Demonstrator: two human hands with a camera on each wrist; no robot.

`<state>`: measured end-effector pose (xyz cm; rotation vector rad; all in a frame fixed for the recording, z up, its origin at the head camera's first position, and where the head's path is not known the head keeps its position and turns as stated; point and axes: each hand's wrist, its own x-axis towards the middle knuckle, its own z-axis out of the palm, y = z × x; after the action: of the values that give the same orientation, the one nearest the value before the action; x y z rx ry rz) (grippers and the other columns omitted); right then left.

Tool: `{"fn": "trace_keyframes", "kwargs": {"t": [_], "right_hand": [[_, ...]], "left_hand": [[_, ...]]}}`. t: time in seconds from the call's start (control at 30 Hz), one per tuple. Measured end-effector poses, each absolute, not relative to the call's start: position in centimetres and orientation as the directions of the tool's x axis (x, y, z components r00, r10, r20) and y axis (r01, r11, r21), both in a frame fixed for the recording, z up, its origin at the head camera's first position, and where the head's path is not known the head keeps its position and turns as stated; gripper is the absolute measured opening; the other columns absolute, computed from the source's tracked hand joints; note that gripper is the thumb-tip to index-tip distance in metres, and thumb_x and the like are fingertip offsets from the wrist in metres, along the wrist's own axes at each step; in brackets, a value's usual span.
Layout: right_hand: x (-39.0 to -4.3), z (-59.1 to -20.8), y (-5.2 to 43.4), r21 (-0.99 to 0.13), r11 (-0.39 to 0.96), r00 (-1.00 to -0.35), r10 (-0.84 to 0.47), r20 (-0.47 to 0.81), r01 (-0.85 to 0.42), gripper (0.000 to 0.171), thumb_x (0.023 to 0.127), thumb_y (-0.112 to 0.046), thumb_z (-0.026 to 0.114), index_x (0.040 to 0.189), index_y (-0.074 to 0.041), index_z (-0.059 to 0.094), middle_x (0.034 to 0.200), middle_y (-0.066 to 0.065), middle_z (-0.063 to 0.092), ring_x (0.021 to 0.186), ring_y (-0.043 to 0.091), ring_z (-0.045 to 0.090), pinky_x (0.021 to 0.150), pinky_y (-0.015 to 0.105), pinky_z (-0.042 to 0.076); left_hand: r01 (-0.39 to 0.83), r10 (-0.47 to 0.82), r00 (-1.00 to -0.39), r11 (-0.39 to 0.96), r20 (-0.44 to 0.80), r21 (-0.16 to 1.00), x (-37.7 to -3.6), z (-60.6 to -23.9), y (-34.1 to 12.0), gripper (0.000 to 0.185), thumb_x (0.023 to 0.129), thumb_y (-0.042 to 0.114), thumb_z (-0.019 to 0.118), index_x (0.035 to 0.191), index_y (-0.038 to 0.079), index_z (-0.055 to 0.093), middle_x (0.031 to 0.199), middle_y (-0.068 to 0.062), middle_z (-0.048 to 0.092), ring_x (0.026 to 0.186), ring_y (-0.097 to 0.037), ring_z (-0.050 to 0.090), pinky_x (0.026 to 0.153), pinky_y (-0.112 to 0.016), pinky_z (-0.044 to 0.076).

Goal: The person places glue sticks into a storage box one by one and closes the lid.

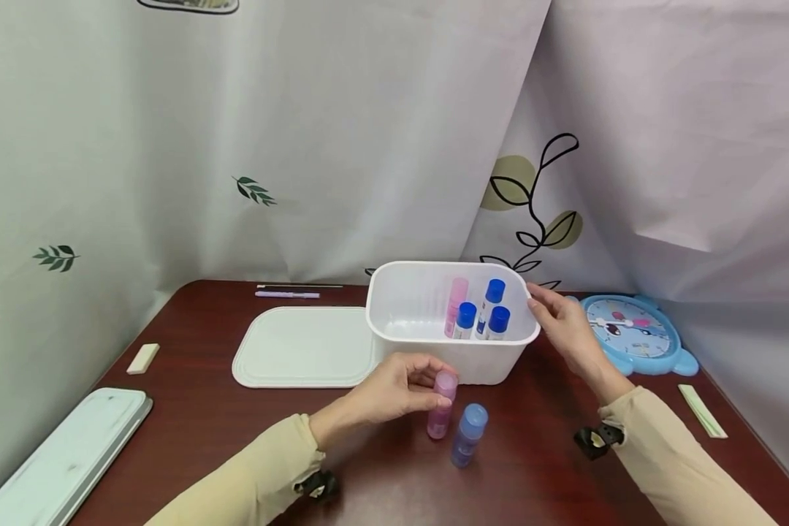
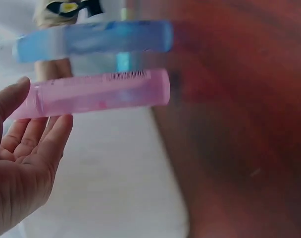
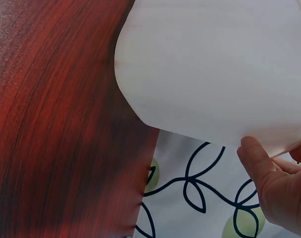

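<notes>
- Thumb and fingers of the left hand (image 1: 394,387) held the pink tube (image 1: 439,422) near its cap, as I saw over the head feed; it was in front of the white bin (image 1: 447,358), just beside the blue tube (image 1: 469,438).
- In that same view the right hand (image 1: 568,329) gripped the bin's right rim, well apart from the left; inside stood a pink stick (image 1: 457,296) and three blue-capped sticks (image 1: 492,296), some lower ends hidden by the front wall.
- I took the step in hand to be handling the pink tube while steadying the bin; the next move, I judged, called for a firm pinch and a lift clear of rim and blue tube.
- My left wrist feed showed thumb and fingers on opposite sides of the pink tube, partly covering its cap end; blur softened the print, and I couldn't tell whether its base met the table (image 2: 259,124).
- On the right wrist feed I had fingers against the bin's outer wall; the thumb was partly cut off, the bin's inside out of sight.
</notes>
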<state>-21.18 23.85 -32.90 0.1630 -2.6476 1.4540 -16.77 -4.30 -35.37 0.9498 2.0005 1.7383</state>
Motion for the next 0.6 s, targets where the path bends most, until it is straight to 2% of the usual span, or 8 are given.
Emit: {"fn": "trace_keyframes", "kwargs": {"t": [0.2,0.3,0.4,0.5,0.6], "right_hand": [[-21.2,-32.9,23.9,-0.84,0.522,-0.988,-0.045,0.146,-0.148,0.051,0.102,-0.023,0.041,0.143,0.004,0.031,0.138,0.03,0.042,0.119,0.041,0.051,0.093,0.04,0.043],[-21.2,-32.8,24.0,-0.845,0.514,-0.988,-0.047,0.145,-0.148,0.051,0.102,-0.023,0.04,0.144,0.004,0.031,0.14,0.03,0.041,0.121,0.042,0.049,0.094,0.04,0.043],[-21.2,-32.8,24.0,-0.848,0.509,-0.988,-0.046,0.146,-0.149,0.051,0.102,-0.023,0.04,0.143,0.004,0.031,0.14,0.03,0.04,0.122,0.042,0.048,0.094,0.04,0.042],[-21.1,-32.8,23.9,-0.846,0.511,-0.988,-0.047,0.149,-0.152,0.05,0.102,-0.023,0.04,0.143,0.005,0.031,0.14,0.03,0.041,0.121,0.041,0.049,0.094,0.039,0.042],[-21.1,-32.9,23.9,-0.842,0.516,-0.987,-0.048,0.155,-0.157,0.05,0.102,-0.023,0.04,0.143,0.005,0.032,0.138,0.03,0.042,0.12,0.04,0.05,0.094,0.038,0.043]], "left_hand": [[0.312,0.651,-0.733,0.062,0.198,0.948,-17.8,-30.8,-5.9,0.035,0.082,0.001,0.069,0.116,-0.005,0.06,0.101,-0.016,0.066,0.087,-0.011,0.064,0.083,-0.029,0.054],[0.318,0.625,-0.751,0.058,0.214,0.946,-18.9,-28.1,-6.7,0.037,0.083,0.001,0.069,0.119,-0.001,0.061,0.106,-0.012,0.067,0.089,-0.016,0.064,0.082,-0.03,0.055],[0.297,0.609,-0.761,0.024,0.221,0.955,-20.4,-26.0,-7.4,0.036,0.085,0.001,0.065,0.121,0.0,0.059,0.116,-0.015,0.065,0.095,-0.019,0.064,0.085,-0.033,0.054],[0.27,0.578,-0.787,0.01,0.214,0.963,-21.9,-24.8,-7.8,0.035,0.087,0.001,0.064,0.121,-0.001,0.057,0.12,-0.019,0.062,0.098,-0.018,0.063,0.087,-0.033,0.053],[0.251,0.544,-0.815,0.025,0.197,0.968,-23.6,-24.6,-7.7,0.036,0.086,0.002,0.064,0.122,0.0,0.057,0.116,-0.017,0.064,0.095,-0.016,0.063,0.087,-0.033,0.054]]}}
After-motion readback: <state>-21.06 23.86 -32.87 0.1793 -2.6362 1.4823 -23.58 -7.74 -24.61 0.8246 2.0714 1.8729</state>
